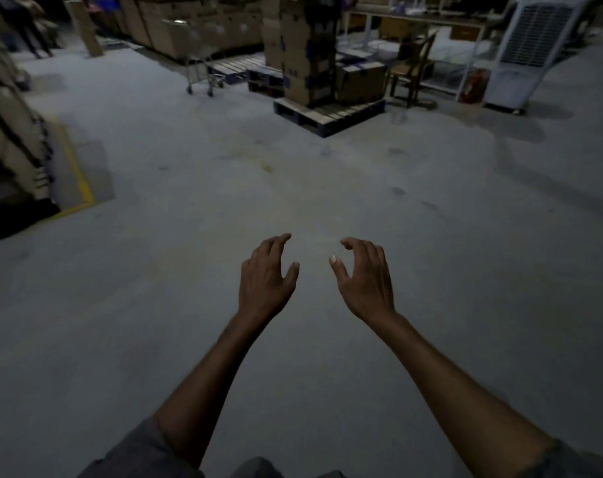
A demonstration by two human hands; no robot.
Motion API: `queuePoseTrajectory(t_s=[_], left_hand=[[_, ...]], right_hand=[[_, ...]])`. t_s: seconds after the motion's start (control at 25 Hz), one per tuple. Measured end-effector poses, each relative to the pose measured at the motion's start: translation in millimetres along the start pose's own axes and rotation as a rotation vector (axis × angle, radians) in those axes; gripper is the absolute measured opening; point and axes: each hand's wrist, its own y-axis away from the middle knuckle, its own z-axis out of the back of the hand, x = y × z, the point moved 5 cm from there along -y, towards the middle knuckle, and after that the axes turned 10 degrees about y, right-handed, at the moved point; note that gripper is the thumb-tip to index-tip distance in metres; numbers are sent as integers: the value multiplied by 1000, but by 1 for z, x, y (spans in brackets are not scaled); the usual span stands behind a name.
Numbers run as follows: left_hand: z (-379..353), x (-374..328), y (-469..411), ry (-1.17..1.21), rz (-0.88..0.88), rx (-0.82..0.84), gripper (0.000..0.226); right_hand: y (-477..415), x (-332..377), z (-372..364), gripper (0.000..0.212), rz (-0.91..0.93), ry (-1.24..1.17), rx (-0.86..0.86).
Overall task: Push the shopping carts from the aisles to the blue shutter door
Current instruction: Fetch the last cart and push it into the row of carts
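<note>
Left hand [266, 277] and right hand [365, 276], fingers loosely curled, hold nothing. The shopping cart [200, 65] stands left of the pallet [331, 116]; both hands well short of it

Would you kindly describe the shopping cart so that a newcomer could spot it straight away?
Start at the tall stack of cardboard boxes on the pallet mid-floor. Just left of it, before the long row of boxes, stands the shopping cart. It alone is a metal wire frame on small wheels.

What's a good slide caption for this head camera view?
Empty left hand and right hand held out over concrete floor, a shopping cart parked far ahead beside stacked cardboard boxes.
</note>
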Motion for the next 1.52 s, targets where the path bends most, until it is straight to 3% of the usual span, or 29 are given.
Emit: queuePoseTrajectory(t_s=[0.44, 0.84, 1.2, 1.52], left_hand=[[30, 120, -132, -25, 119, -139, 56], [83, 228, -315, -65, 87, -188, 57], [55, 303, -464, -73, 110, -209, 56], [35, 357, -643, -115, 152, -313, 56]], right_hand=[[-149, 76, -117, 36, 133, -108, 43], [-329, 172, -214, 37, 178, -149, -6], [-485, 176, -310, 37, 223, -178, 6], [-680, 177, -393, 38, 311, -185, 32]])
